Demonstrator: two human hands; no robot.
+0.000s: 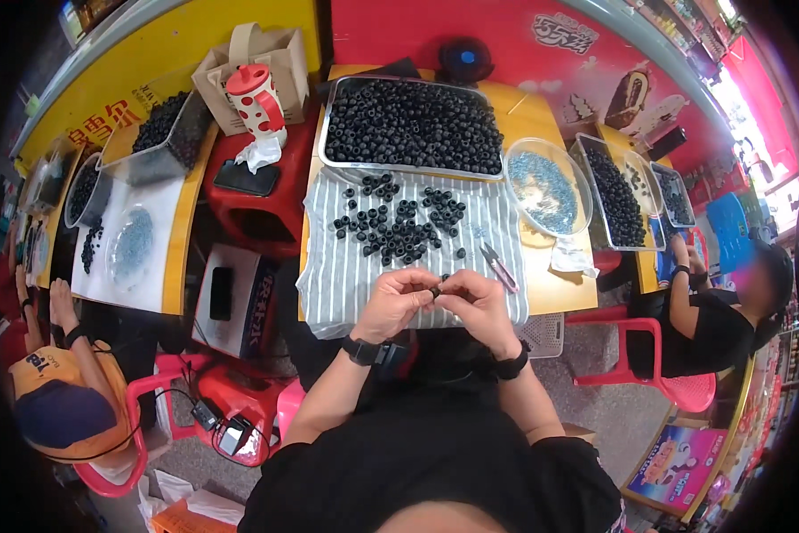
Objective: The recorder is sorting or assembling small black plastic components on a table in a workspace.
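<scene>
Just past the near edge of a grey-and-white striped cloth (328,284), my two hands meet fingertip to fingertip. My left hand (392,305) pinches a small black ring-shaped piece (435,292), mostly covered by the fingers. From the other side my right hand (479,306) closes thumb and forefinger on the same piece. Beyond them, a loose pile of similar black pieces (404,233) lies on the cloth. Thread snips (499,266) with pinkish handles rest right of the pile. A large clear tray (330,160) full of black pieces stands behind it.
At the right is a round clear dish (511,191) of small bluish transparent parts, with crumpled tissue (574,258) in front. A dark phone (247,178) and a spotted tumbler (255,98) sit on a red stool at left. Co-workers sit left (71,400) and right (702,315).
</scene>
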